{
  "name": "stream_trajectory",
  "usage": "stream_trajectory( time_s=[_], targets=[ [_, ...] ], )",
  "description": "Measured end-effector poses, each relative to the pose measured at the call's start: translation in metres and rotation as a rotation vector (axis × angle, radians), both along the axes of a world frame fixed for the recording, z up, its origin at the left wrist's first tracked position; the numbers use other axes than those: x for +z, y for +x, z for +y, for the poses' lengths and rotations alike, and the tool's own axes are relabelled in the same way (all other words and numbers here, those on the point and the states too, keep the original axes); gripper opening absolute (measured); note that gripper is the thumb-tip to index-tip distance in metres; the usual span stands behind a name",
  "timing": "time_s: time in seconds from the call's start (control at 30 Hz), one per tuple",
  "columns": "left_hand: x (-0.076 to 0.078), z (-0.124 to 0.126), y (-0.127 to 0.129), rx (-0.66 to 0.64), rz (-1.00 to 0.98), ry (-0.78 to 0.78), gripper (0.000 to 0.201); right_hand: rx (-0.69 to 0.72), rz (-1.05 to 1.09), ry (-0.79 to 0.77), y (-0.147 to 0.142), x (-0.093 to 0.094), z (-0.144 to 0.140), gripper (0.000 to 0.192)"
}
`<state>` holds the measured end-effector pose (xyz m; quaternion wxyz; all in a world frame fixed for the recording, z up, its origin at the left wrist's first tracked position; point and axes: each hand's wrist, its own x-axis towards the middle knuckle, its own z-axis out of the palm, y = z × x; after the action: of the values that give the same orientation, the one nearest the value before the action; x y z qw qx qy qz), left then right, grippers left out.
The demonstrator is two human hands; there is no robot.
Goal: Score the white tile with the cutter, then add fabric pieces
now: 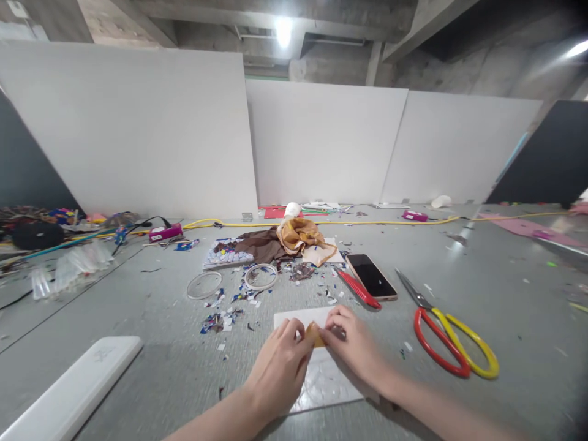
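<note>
A small orange-yellow piece, seemingly cloth (318, 340), is pinched between my two hands over a flat white board (321, 386) with a glossy surface. My left hand (280, 364) grips it from the left, thumb and fingers closed. From the right, my right hand (356, 346) closes its fingertips on the same piece. The fingers cover most of it. Just beyond the hands lie a red-handled cutting tool (358, 288) and a phone (371, 277). Scissors (443, 331) with red and yellow handles rest to the right, blades open.
Two round hoops (261, 277) and scattered scraps (220, 320) lie ahead to the left. Farther back is crumpled brown and golden cloth (301, 236). A long white case (78, 389) lies at the left. A yellow cable (376, 223) crosses before white panels (326, 144).
</note>
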<state>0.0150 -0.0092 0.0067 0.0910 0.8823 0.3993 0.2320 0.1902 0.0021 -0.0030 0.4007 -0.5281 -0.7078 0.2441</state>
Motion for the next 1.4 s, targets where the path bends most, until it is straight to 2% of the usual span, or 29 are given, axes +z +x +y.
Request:
stream_trajectory(
  time_s=[0.13,0.23,0.3,0.37,0.43,0.7,1.07,1.4],
  targets=[
    [0.009,0.009,-0.001,0.035,-0.273,-0.048,0.028,0.019,0.066,0.040,0.003,0.013,-0.001,0.012],
    [0.018,0.020,0.000,-0.083,-0.423,-0.282,0.033,0.066,0.077,0.028,0.005,0.025,-0.001,0.012],
    [0.020,0.027,0.002,-0.175,-0.541,-0.482,0.026,0.087,0.083,0.001,0.006,0.031,-0.001,0.012],
    [0.020,0.033,0.004,-0.199,-0.646,-0.632,0.011,0.096,0.086,-0.025,0.007,0.034,0.000,0.012],
    [0.021,0.038,0.005,-0.176,-0.685,-0.695,0.004,0.098,0.084,-0.041,0.009,0.035,0.003,0.012],
    [0.039,0.053,0.004,-0.112,-0.602,-0.698,0.016,0.077,0.100,0.004,0.018,0.034,0.014,0.016],
    [0.016,0.054,-0.004,-0.009,-0.378,-0.718,0.027,0.076,-0.032,-0.005,0.003,0.013,0.008,0.015],
    [0.012,0.048,-0.003,0.019,-0.227,-0.700,0.030,0.072,-0.076,0.024,0.005,0.003,0.006,0.018]
  ],
)
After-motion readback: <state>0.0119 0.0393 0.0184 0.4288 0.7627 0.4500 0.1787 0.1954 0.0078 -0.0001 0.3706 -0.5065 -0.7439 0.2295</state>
